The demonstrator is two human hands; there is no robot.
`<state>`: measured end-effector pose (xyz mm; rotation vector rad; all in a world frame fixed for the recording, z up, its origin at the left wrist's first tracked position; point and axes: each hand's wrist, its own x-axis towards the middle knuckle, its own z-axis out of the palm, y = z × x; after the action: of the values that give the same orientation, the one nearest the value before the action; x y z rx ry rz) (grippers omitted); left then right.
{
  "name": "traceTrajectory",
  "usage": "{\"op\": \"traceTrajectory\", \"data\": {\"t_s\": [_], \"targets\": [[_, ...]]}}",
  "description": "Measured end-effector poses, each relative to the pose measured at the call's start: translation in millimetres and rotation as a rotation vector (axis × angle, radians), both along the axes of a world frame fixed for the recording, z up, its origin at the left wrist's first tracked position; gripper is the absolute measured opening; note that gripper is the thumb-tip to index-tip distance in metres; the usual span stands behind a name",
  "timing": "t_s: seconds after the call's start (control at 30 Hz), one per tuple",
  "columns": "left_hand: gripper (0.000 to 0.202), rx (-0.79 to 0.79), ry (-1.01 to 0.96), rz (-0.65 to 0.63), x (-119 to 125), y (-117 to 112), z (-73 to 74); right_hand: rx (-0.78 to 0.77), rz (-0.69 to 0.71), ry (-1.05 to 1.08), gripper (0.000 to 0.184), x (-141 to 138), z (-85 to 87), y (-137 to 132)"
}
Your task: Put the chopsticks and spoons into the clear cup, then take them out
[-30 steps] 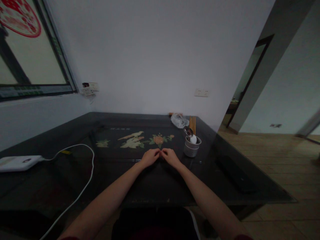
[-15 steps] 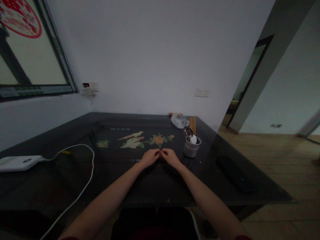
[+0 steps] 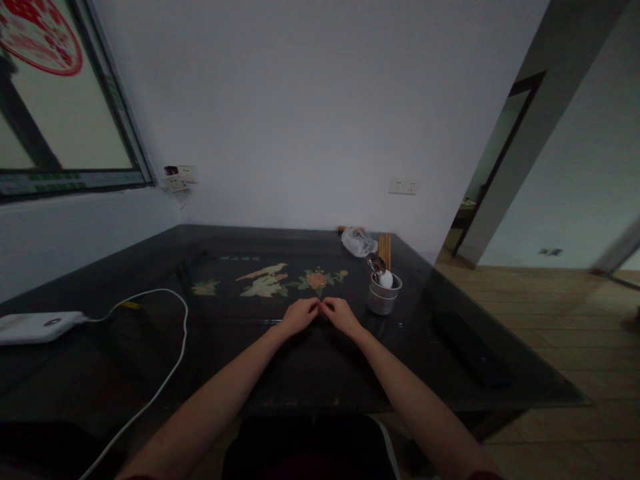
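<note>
Both forearms reach out from the near edge over a dark, glossy tabletop (image 3: 310, 373). The left hand (image 3: 299, 315) and right hand (image 3: 343, 315) rest on it side by side at the middle, knuckles up and fingers curled under, and their fingertips meet at one spot. In the dim light I cannot tell whether either grip is pinched shut on something small or is only touching the other hand. The spot where they rest is just to the near side of a painted flower (image 3: 317, 280), which belongs to a pale bird-and-leaf picture (image 3: 266, 281) set into the surface. Just right of the right hand, apart from it, stands a grey cup (image 3: 382, 300) holding a spoon (image 3: 379, 265) and something round and white (image 3: 386, 279). Beyond the cup, at the far right corner, lie a bundle of wooden chopsticks (image 3: 385, 247) and a crumpled clear bag (image 3: 358, 241). A flat black object (image 3: 473, 345) lies near the right edge. At the far left sits a flat white device (image 3: 36, 327), and its white cable (image 3: 173, 363) loops toward the near edge. There are sockets (image 3: 404, 187) on the far wall, a window (image 3: 60, 120) on the left and a wooden floor (image 3: 555, 307) on the right.
</note>
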<state>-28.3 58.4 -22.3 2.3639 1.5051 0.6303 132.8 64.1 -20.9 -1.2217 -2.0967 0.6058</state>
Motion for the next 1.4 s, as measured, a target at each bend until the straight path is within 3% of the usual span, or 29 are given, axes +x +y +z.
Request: {"op": "traceTrajectory", "data": {"t_s": [0.53, 0.9, 1.4], "targets": [[0.024, -0.043, 0.017, 0.033, 2.0, -5.8, 9.0, 0.008, -0.008, -0.01, 0.029, 0.0, 3.0, -2.5], [0.024, -0.027, 0.026, 0.022, 1.3, -2.9, 4.4, 0.01, 0.01, -0.013, 0.028, 0.4, 1.4, -0.9], [0.024, -0.036, 0.025, 0.031, 2.4, -7.0, 9.7, 0.0, 0.005, 0.002, 0.029, 0.3, 3.3, -3.2]]}}
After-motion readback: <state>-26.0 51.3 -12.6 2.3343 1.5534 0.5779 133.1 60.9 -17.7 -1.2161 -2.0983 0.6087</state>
